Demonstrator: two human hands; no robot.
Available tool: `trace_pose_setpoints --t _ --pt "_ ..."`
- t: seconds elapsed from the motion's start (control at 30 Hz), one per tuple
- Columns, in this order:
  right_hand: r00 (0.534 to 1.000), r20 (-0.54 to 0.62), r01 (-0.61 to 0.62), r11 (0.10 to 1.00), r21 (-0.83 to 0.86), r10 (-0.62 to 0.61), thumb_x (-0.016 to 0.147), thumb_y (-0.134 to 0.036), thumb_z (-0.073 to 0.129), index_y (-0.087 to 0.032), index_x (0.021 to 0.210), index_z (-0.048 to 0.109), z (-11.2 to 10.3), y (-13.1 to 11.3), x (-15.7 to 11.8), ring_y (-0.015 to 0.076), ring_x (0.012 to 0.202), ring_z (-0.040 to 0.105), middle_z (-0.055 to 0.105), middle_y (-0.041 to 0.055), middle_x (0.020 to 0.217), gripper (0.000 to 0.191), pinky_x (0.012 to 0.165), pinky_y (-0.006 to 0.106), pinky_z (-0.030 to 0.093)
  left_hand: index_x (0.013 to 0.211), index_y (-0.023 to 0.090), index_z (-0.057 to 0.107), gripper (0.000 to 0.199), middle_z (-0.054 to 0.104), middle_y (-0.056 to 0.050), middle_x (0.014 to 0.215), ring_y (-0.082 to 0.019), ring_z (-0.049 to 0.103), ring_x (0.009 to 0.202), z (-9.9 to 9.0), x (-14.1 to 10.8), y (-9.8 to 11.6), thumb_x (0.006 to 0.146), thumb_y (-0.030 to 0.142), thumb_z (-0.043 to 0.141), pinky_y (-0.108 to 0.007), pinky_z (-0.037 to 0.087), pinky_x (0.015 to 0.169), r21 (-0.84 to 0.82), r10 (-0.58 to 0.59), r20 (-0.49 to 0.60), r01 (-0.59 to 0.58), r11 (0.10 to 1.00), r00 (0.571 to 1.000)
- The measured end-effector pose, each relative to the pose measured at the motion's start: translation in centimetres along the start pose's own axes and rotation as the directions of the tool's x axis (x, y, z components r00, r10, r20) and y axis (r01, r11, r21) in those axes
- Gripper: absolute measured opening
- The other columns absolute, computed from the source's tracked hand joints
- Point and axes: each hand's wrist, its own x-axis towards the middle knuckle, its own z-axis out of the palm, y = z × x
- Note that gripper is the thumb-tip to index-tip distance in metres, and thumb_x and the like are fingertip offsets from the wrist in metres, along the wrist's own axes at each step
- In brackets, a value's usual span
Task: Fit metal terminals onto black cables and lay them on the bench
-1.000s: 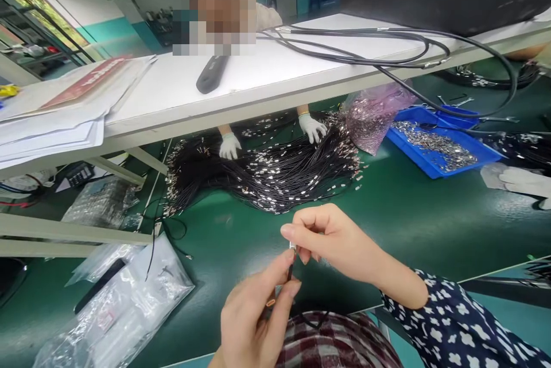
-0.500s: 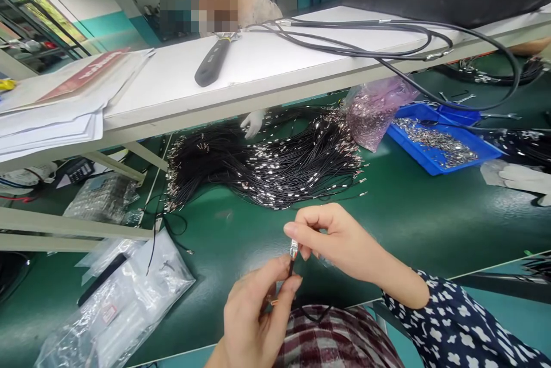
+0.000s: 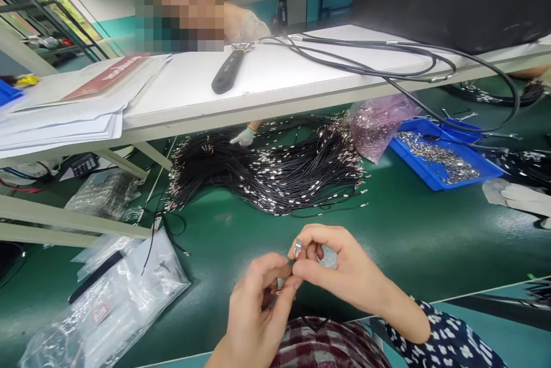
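Between the tips of my two hands is the end of a black cable, with a small silver metal connector point(image 3: 298, 246) showing some red at its base. My left hand point(image 3: 260, 305) is closed, thumb and forefinger pinching the cable below the connector. A small copper-coloured piece point(image 3: 279, 293) shows among its fingers. My right hand point(image 3: 344, 270) meets it from the right, its thumb and curled forefinger closed around the cable at the connector. The fingers hide most of the cable there. Beyond my hands lies a large bundle of black cables point(image 3: 258, 170) with silver ends.
A white shelf point(image 3: 275, 84) crosses above the green table point(image 3: 215, 253), bearing pliers point(image 3: 229, 72), papers and looped cable. A co-worker's gloved hand point(image 3: 244, 137) touches the bundle. To the right are a pink bag point(image 3: 370, 127) and a blue tray point(image 3: 434, 181); plastic bags point(image 3: 133, 299) lie left.
My right hand has slid from the connector's top down to the cable beside my left fingertips, leaving the connector exposed above. The co-worker's gloved hand has moved slightly left relative to the bundle.
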Motion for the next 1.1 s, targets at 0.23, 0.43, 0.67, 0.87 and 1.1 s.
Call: trace_pose_setpoints --t 0.23,0.43,0.67,0.87,1.1 --pt "0.998 -0.053 -0.025 0.992 0.122 0.031 0.092 -0.032 0.056 -0.017 0.073 0.064 0.5 1.1 -0.2 0.0111 0.064 0.047 0.058 -0.0001 0.075 0.026 0.059 0.024 0.037 0.093 0.026 0.047 0.013 0.055 0.008 0.065 -0.007 0.041 0.049 1.1 0.2 -0.1 0.087 0.022 0.057 -0.016 0.033 0.045 -0.108 -0.190 0.007 0.190 0.976 0.982" --pt "0.995 -0.081 -0.046 0.981 0.189 0.062 0.095 -0.043 0.050 -0.016 0.064 0.061 0.3 2.1 0.5 0.0115 0.060 0.050 0.061 0.0019 0.067 0.042 0.056 0.023 0.039 0.097 0.023 0.047 0.017 0.052 0.007 0.060 -0.009 0.040 0.051 1.2 0.3 -0.7 0.085 0.028 0.059 -0.018 0.031 0.047 -0.212 -0.294 0.037 0.295 0.932 0.955" --pt "0.987 -0.061 -0.131 0.959 0.250 0.151 0.088 -0.040 0.060 -0.015 0.071 0.066 0.3 1.8 0.9 0.0090 0.056 0.049 0.060 0.0009 0.063 0.031 0.052 0.019 0.039 0.119 0.029 0.042 0.034 0.055 0.007 0.066 -0.008 0.038 0.052 0.9 -0.2 -0.5 0.088 0.023 0.056 -0.017 0.032 0.047 -0.123 -0.194 0.032 0.196 0.973 0.980" --pt "0.987 -0.038 -0.138 0.949 0.284 0.155 0.088 -0.040 0.060 -0.015 0.070 0.065 0.5 1.7 0.8 0.0091 0.055 0.049 0.060 0.0009 0.063 0.032 0.052 0.020 0.039 0.132 0.035 0.038 0.048 0.055 0.007 0.068 -0.008 0.042 0.053 0.6 -0.3 -1.0 0.090 0.020 0.054 -0.015 0.035 0.047 -0.080 -0.073 0.060 0.078 0.994 0.995" --pt "0.998 -0.035 -0.038 0.964 0.261 0.049 0.095 -0.039 0.049 -0.015 0.076 0.066 0.5 2.3 0.2 0.0104 0.057 0.048 0.061 0.0018 0.068 0.035 0.057 0.023 0.039 0.124 0.030 0.042 0.039 0.056 0.007 0.066 -0.008 0.042 0.053 0.7 -0.3 -0.7 0.089 0.021 0.056 -0.016 0.035 0.047 -0.082 -0.134 0.026 0.136 0.987 0.991"
